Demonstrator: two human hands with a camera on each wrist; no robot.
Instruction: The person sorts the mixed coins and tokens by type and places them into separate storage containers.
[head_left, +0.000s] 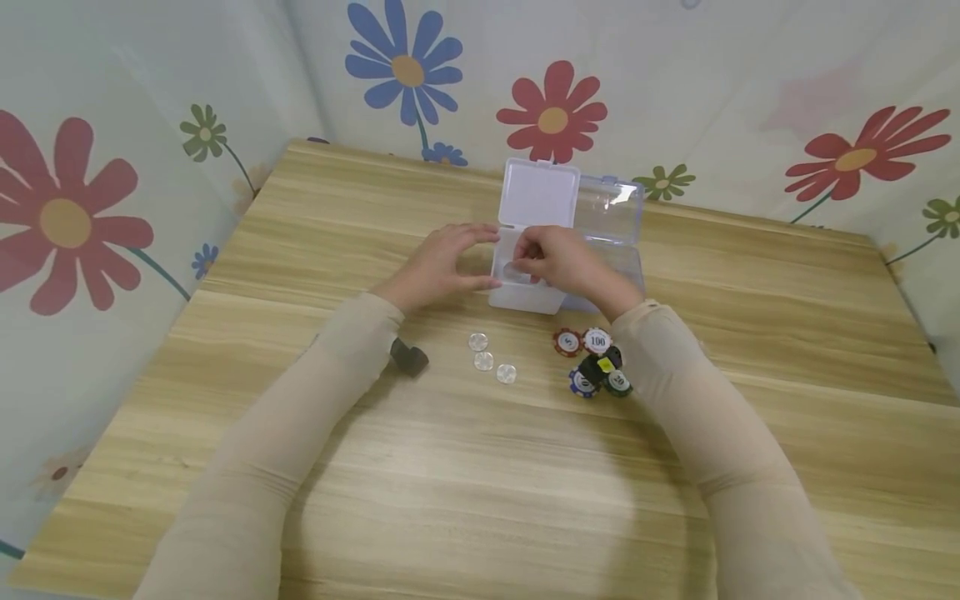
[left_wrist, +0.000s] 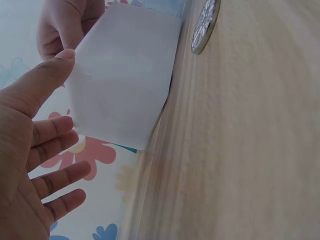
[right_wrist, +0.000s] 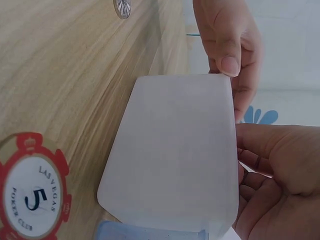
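Observation:
A white plastic box stands at the back of the table with its lid raised. My left hand is at the box's left side, fingers spread and fairly straight, the thumb touching the near rim. Over the box's opening, my right hand has its fingers curled and pinches a silvery coin, seen only in part. In the right wrist view the box wall hides the fingertips of the right hand. Three silver coins lie on the table in front of the box.
Directly right of the white box stands a clear bluish plastic box, lid raised. Several poker chips in red, white, blue and green lie near the right forearm. A wall with printed flowers runs behind the table.

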